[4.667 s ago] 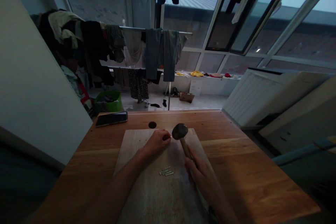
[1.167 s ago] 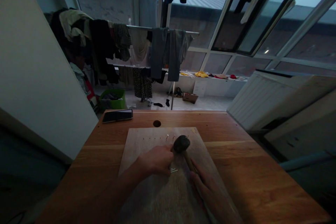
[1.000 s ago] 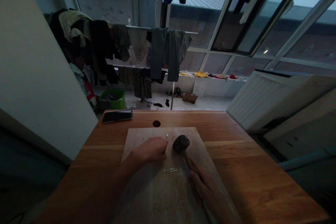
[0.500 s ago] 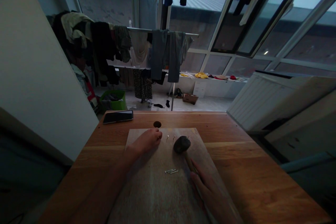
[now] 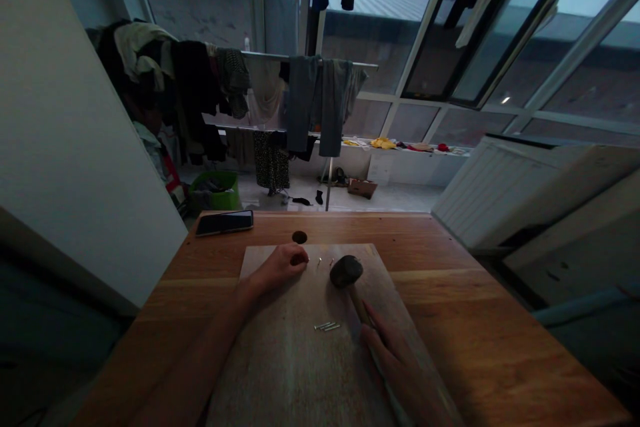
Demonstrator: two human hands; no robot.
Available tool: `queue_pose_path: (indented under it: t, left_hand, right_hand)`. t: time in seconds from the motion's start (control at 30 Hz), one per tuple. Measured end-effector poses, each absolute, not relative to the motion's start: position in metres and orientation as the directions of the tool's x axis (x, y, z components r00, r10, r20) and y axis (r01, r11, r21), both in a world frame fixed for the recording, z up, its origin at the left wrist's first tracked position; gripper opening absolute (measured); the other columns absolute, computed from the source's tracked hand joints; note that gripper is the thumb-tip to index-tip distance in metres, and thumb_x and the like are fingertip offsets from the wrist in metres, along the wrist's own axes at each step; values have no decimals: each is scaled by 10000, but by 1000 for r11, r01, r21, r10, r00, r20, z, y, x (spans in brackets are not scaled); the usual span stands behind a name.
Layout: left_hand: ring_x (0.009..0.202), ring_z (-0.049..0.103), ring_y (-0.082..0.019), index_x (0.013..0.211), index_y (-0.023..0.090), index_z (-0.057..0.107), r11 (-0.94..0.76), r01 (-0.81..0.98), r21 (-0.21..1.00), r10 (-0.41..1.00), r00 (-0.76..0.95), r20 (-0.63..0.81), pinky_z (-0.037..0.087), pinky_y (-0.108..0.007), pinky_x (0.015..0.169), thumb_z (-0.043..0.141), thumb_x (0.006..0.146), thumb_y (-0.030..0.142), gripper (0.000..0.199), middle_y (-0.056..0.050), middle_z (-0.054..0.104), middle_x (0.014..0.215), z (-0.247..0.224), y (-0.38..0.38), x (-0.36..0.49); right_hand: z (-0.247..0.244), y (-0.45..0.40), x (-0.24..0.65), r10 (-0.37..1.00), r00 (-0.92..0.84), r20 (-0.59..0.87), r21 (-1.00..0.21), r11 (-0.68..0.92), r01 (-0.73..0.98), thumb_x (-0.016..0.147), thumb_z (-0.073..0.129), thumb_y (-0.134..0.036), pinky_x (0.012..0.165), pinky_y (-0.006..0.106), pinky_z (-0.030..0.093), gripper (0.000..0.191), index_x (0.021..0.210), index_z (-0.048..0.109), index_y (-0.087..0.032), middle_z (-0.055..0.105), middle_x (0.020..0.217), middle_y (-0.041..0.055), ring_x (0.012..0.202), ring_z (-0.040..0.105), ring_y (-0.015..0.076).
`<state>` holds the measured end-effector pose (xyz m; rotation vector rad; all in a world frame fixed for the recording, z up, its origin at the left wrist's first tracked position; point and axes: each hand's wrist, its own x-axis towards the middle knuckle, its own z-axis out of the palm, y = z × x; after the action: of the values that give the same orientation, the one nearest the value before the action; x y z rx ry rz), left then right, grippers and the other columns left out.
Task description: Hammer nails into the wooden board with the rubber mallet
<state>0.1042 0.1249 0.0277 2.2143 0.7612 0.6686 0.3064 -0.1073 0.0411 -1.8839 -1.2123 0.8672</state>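
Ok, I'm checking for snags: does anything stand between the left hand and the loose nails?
Nothing visible does: only the board lies between the left hand and the loose nails. The hammer is off to the right.

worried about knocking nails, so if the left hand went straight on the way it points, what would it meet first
Probably the nail standing in the board just to the right of the left hand, though depth is hard to judge in this one view.
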Motion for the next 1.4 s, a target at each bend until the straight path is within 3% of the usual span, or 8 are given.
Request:
queue_pose_path:
  t: [0.17, 0.27, 0.37, 0.67, 0.9, 1.03, 1.17, 1.4]
  left_hand:
    - [750, 587, -151, 853, 143, 699, -599, 328, 731, 682, 687, 251, 445, -259, 701, 639, 801, 169, 83, -38, 655, 838, 27, 124, 105]
    - [756, 591, -153, 828, 145, 703, -593, 333, 733, 695, 671, 258, 448, -261, 707, 644, 814, 180, 70, -35, 651, 829, 24, 124, 107]
    - [754, 593, -149, 803, 143, 712, -596, 309, 741, 689, 670, 275, 450, -260, 723, 637, 825, 162, 80, -31, 649, 815, 19, 126, 107]
    - [769, 551, -137, 830, 136, 733, -587, 281, 759, 680, 680, 275, 422, -238, 685, 637, 814, 154, 100, -41, 593, 894, 13, 129, 106]
    - [744, 531, -142, 835, 143, 650, -603, 344, 720, 687, 683, 248, 406, -249, 667, 656, 790, 221, 91, -28, 580, 862, 28, 127, 104]
    - [694, 522, -148, 775, 178, 621, -654, 411, 635, 588, 804, 85, 370, -256, 614, 664, 759, 237, 75, -2, 587, 770, 64, 108, 103]
    - [682, 557, -184, 713, 202, 650, -751, 407, 520, 419, 902, -102, 380, -287, 586, 710, 706, 252, 79, -23, 625, 765, 89, 72, 116]
    - [581, 543, -213, 543, 199, 571, -838, 393, 378, 351, 919, -178, 441, -344, 566, 720, 682, 157, 208, -34, 553, 610, 87, 32, 137]
  right_hand:
    - [60, -87, 292, 970, 231, -77, -884, -173, 435, 957, 469, -479, 1129, 438, 441, 596, 1486, 544, -215, 618, 1454, 75, 1364, 552, 289]
    - [64, -75, 284, 967, 242, -80, -885, -180, 429, 962, 464, -465, 869, 375, 565, 604, 1497, 528, -191, 787, 1032, 80, 973, 732, 262]
    - [66, -66, 276, 969, 224, -102, -884, -192, 427, 974, 419, -476, 630, 300, 524, 628, 1515, 494, -165, 674, 670, -6, 614, 650, 190]
    - [49, -59, 271, 974, 218, -58, -869, -156, 469, 954, 442, -476, 861, 364, 535, 626, 1506, 515, -191, 766, 1006, 66, 922, 699, 242]
    - [50, -72, 281, 969, 228, -90, -867, -189, 461, 952, 466, -513, 1078, 438, 464, 643, 1508, 513, -194, 693, 1339, 98, 1257, 623, 294]
    - [55, -93, 297, 978, 177, -108, -872, -179, 455, 975, 444, -504, 1168, 442, 393, 624, 1518, 499, -201, 596, 1478, 79, 1409, 506, 277]
    - [47, -108, 310, 952, 274, -136, -816, -265, 514, 926, 490, -540, 1200, 494, 358, 639, 1461, 576, -201, 559, 1507, 78, 1438, 469, 306]
    - [35, -109, 311, 942, 284, -178, -830, -299, 470, 922, 442, -558, 1230, 465, 324, 702, 1497, 527, -164, 514, 1540, 76, 1457, 446, 277]
